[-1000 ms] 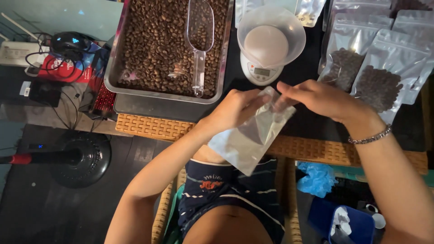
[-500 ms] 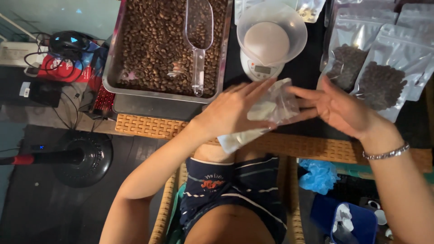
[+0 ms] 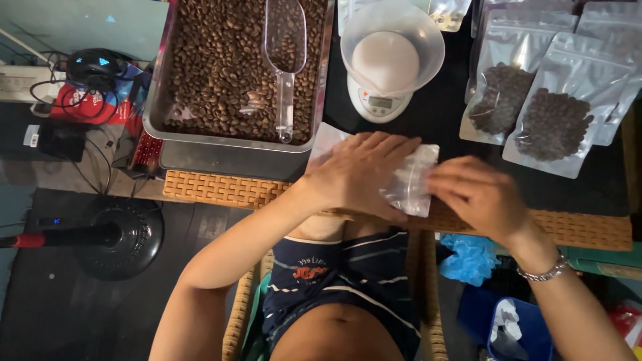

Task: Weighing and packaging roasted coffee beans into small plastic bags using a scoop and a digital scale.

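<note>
Brown coffee beans fill the metal tray at far left of the table, with a clear plastic scoop lying on them, handle toward the near side. Right of it a white kitchen scale carries an empty clear bowl. At the near edge, the left hand lies spread and flat on an empty clear pouch, pressing it to the table; the right hand, fingers curled, pinches the pouch's right end. At far right two pouches already hold beans, with more pouches behind them, so I judge some bags done and this one yet to be filled.

Dark tabletop with a woven wicker edge forms the work surface. Below, at left, a fan base stands on a dark floor beside cables and gadgets; at right lies a blue cloth.
</note>
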